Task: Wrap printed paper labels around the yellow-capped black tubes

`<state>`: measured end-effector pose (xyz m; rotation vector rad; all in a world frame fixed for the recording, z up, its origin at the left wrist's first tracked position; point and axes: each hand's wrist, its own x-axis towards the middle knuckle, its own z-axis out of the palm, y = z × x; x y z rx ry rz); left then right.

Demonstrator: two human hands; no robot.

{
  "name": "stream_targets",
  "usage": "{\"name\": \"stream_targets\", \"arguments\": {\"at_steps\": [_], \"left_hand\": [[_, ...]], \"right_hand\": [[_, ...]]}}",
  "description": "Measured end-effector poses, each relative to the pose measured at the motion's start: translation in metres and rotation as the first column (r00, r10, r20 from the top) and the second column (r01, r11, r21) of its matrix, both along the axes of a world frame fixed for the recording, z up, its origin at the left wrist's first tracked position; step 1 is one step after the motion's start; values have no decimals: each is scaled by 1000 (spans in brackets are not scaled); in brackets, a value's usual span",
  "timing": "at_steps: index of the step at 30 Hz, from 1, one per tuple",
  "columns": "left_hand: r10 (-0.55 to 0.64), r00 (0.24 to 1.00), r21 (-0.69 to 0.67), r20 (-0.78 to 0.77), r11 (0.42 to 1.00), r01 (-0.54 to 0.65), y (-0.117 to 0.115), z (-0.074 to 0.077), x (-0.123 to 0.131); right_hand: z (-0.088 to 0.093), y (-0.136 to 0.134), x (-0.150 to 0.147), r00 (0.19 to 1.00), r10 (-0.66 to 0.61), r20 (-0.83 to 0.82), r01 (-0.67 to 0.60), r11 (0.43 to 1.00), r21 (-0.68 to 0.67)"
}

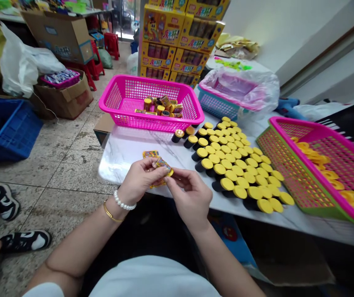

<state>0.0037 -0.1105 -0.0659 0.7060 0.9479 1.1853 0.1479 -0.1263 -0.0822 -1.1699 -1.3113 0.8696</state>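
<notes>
My left hand (139,179) and my right hand (189,196) meet over the near edge of the marble table (127,150). Both pinch a small yellow and orange printed label (163,166) wrapped on something small that I cannot make out. A second label (150,154) lies flat on the table just behind my left hand. To the right stand several rows of small black bottles with yellow caps (238,169). A pearl bracelet and a gold bangle sit on my left wrist.
A pink basket (117,97) at the table's far left holds several labelled bottles. A pink and green basket (291,173) with yellow caps sits at the right. A bag-lined basket (223,105), stacked yellow cartons (177,37), a blue crate (6,128) and someone's shoes (0,200) surround the table.
</notes>
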Motion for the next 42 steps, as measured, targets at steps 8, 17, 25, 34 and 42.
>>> {"name": "stream_targets", "arguments": {"at_steps": [8, 17, 25, 34, 42], "left_hand": [[-87, 996, 75, -19, 993, 88, -3, -3, -8], [-254, 965, 35, 62, 967, 252, 4, -1, -13], [-287, 947, 43, 144, 958, 283, 6, -4, -19], [-308, 946, 34, 103, 951, 306, 4, 1, -16], [-337, 933, 66, 126, 941, 331, 4, 1, -19]], "right_hand": [[7, 21, 12, 848, 127, -515, -362, 849, -385], [15, 17, 22, 948, 297, 115, -314, 930, 191], [4, 21, 3, 980, 131, 148, -184, 877, 444], [9, 21, 3, 965, 77, 251, -177, 898, 404], [32, 21, 3, 829, 360, 429, -448, 886, 123]]}}
